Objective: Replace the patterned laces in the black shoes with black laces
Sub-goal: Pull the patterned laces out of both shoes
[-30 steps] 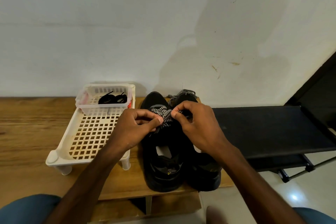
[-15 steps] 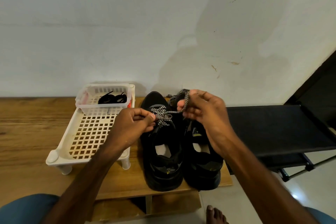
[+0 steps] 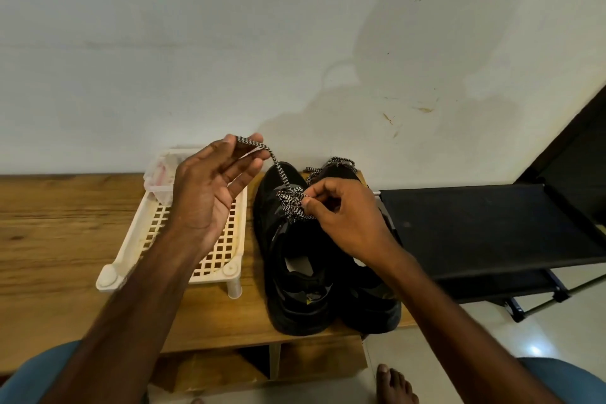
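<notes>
Tray [image 3: 136,233] behind left hand [image 3: 210,187], shoe [image 3: 370,305] half-hidden

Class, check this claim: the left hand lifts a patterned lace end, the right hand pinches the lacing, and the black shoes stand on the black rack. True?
No. The head view shows the black shoes standing on the wooden bench, beside the black rack. The left hand lifts the patterned lace and the right hand pinches the lacing.

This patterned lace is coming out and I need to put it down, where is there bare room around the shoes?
Bare wood on the wooden bench left of the white tray, up to the wall, and the black shelf right of the black shoes. Crowded: the thin gap between tray and shoes.
</notes>
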Demonstrator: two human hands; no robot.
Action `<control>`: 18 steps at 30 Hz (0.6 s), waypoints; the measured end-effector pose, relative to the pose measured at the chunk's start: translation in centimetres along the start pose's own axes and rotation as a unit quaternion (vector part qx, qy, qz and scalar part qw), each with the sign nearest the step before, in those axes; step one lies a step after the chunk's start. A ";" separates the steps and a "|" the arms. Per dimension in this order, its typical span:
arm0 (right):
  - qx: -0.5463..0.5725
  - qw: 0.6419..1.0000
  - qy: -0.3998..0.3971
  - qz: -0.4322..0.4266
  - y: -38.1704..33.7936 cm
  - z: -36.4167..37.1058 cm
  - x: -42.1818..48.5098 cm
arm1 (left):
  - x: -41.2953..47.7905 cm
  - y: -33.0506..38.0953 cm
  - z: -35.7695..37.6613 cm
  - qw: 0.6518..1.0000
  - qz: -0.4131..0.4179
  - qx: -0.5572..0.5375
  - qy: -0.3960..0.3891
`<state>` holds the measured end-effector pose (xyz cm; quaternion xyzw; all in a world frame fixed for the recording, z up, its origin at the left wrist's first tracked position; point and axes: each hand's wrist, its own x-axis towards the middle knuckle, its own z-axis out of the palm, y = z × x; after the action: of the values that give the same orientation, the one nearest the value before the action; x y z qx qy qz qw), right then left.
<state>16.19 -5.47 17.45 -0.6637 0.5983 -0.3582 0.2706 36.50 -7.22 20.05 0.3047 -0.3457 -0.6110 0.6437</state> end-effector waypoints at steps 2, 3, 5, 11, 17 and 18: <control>-0.013 1.000 0.020 0.000 -0.1 -0.2 0.1 | 0.1 -0.9 -0.3 0.987 0.009 0.159 0.028; -0.016 0.999 0.033 0.003 -0.2 -0.4 0.1 | 0.2 -1.6 -0.7 0.955 0.027 0.291 0.046; -0.015 0.999 0.045 0.019 -0.5 -1.5 0.4 | 0.0 -3.0 -1.5 0.844 0.079 0.526 0.065; 0.415 0.903 -0.022 0.111 -1.6 -4.5 0.7 | -1.1 -4.2 -0.6 0.791 0.132 0.596 -0.038; 0.496 0.866 0.010 0.062 -1.8 -3.5 1.4 | -1.6 -5.0 -0.6 0.734 0.141 0.658 -0.087; 0.444 0.893 0.025 0.068 -1.7 -3.1 1.2 | -1.5 -5.1 -0.6 0.736 0.141 0.657 -0.082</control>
<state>14.78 -6.25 20.85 -0.4229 0.4268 -0.5841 0.5457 34.09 -6.12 15.45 0.5482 -0.7519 -0.1571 0.3310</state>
